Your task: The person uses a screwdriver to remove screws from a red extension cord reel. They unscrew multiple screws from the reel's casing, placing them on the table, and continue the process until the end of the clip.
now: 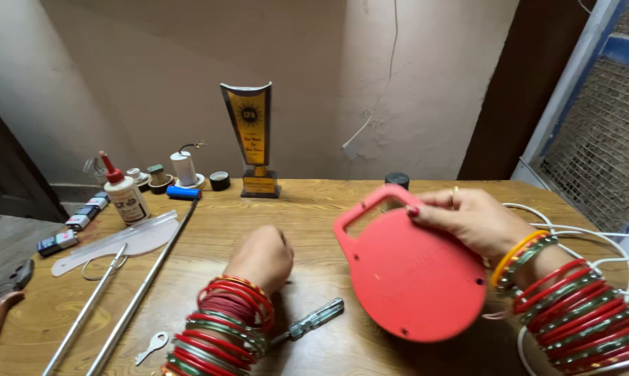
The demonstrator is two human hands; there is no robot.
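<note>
The right hand (471,221) holds a round red plastic casing with a loop handle (408,268), tilted on edge above the wooden table (314,209). The fingers are closed over the casing's upper rim, just beside the handle; the thumb side is hidden. The left hand (262,259) rests curled into a loose fist on the table, left of the casing; nothing can be seen held inside it. Both wrists carry stacked red and green bangles.

A screwdriver with a clear handle (314,319) lies on the table just left of the casing's lower edge. White cable (593,240) loops to the right of the casing. Further left of the casing lie two metal rods (137,296), a small flat key (153,345) and a white glue bottle with a red nozzle (124,191). A gold and black trophy (253,139) stands behind the casing, to its left.

Handling judgement: the casing appears rigid, light and smooth, so it may slip in a rim hold. The loop handle or opposite rim edges offer the most secure hold.
</note>
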